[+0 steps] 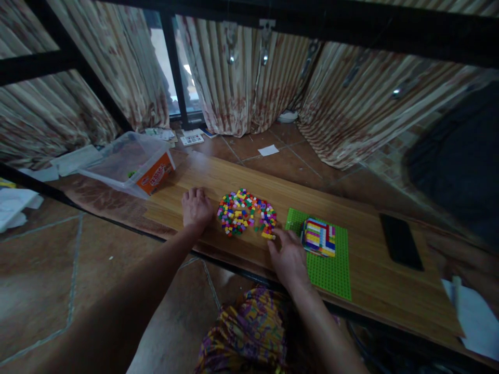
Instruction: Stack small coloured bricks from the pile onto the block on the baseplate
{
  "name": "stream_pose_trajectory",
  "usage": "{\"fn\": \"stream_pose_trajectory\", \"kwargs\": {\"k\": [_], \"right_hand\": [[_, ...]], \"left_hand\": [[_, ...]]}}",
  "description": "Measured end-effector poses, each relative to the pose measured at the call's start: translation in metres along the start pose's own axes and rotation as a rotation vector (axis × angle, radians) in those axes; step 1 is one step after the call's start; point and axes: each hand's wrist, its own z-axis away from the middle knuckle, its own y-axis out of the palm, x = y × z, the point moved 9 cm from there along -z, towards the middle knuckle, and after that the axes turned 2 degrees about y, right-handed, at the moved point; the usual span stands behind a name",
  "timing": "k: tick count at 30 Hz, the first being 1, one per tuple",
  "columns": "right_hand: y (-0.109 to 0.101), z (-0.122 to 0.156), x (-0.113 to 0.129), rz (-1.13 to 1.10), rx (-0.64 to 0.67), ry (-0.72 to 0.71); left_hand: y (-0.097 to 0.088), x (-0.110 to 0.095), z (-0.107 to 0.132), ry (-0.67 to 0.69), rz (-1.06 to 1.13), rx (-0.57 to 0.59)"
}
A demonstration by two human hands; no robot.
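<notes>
A pile of small coloured bricks (244, 212) lies on a low wooden board (374, 275). My left hand (196, 208) rests on the board just left of the pile, fingers curled under. My right hand (287, 254) reaches the pile's right edge, its fingertips pinching a yellow brick (267, 235). To the right lies a green baseplate (331, 265) with a striped multicoloured block of bricks (319, 237) built on it, next to my right hand.
A clear plastic box (130, 163) with an orange label sits at the board's left end. A black phone (401, 241) lies on the board's right part. White papers (473, 317) lie far right. Curtains hang behind; tiled floor surrounds.
</notes>
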Motion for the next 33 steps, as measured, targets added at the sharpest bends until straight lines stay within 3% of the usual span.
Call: {"fn": "stream_pose_trajectory", "kwargs": {"k": [6, 13, 18, 23, 27, 33], "right_hand": [[0.021, -0.002, 0.001, -0.006, 0.051, 0.029], [0.046, -0.023, 0.026, -0.166, 0.049, -0.038], [0.038, -0.027, 0.026, -0.238, -0.012, -0.046], [0.031, -0.02, 0.026, -0.196, -0.039, -0.092], [0.046, -0.02, 0.039, -0.125, 0.035, -0.159], [0.063, -0.024, 0.036, -0.021, 0.078, -0.11]], "left_hand": [[-0.001, -0.001, 0.001, 0.008, 0.008, -0.001], [-0.003, -0.002, 0.001, 0.002, 0.02, 0.004], [-0.004, -0.001, 0.001, -0.007, 0.021, 0.001], [-0.004, -0.002, 0.002, 0.005, 0.017, -0.008], [-0.003, -0.002, 0.002, 0.004, 0.002, 0.003], [-0.004, -0.003, 0.001, 0.006, -0.019, 0.008]]}}
